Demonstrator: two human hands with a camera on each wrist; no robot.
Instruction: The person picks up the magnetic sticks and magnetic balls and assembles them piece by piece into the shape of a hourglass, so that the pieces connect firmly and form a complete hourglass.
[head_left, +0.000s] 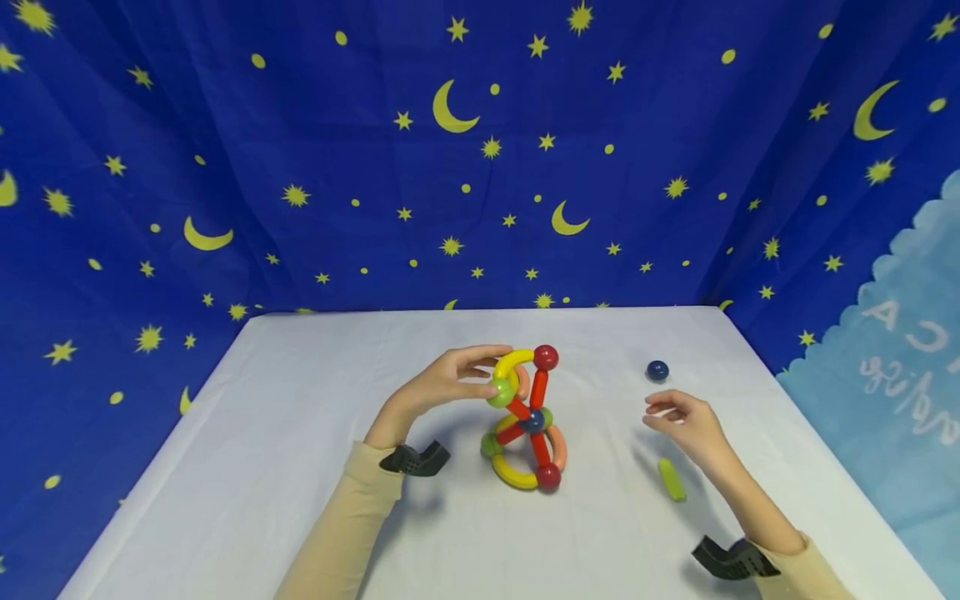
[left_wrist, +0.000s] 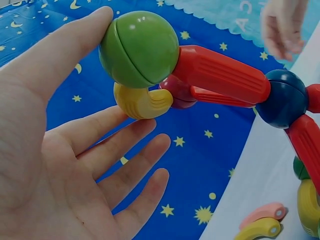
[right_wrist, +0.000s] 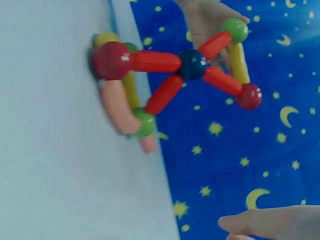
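Note:
A magnetic ball-and-rod model (head_left: 539, 450) stands on the table, built of red, green and dark blue balls with straight red rods and curved yellow and pink rods. My left hand (head_left: 446, 385) pinches its upper left corner. In the left wrist view, the thumb presses the light green ball (left_wrist: 145, 50) and fingertips touch the yellow curved rod (left_wrist: 142, 104) under it. My right hand (head_left: 690, 425) hovers right of the model, fingers loosely curled and holding nothing. Nearest to it are a loose dark blue ball (head_left: 657, 371) and a short light green rod (head_left: 672, 480).
A white cloth (head_left: 300, 392) covers the table. Loose pink (left_wrist: 262, 215) and yellow curved rods (left_wrist: 257, 230) lie behind the model. A blue star-patterned curtain (head_left: 375, 167) hangs around the back and sides, with a light blue panel (head_left: 900, 350) at right.

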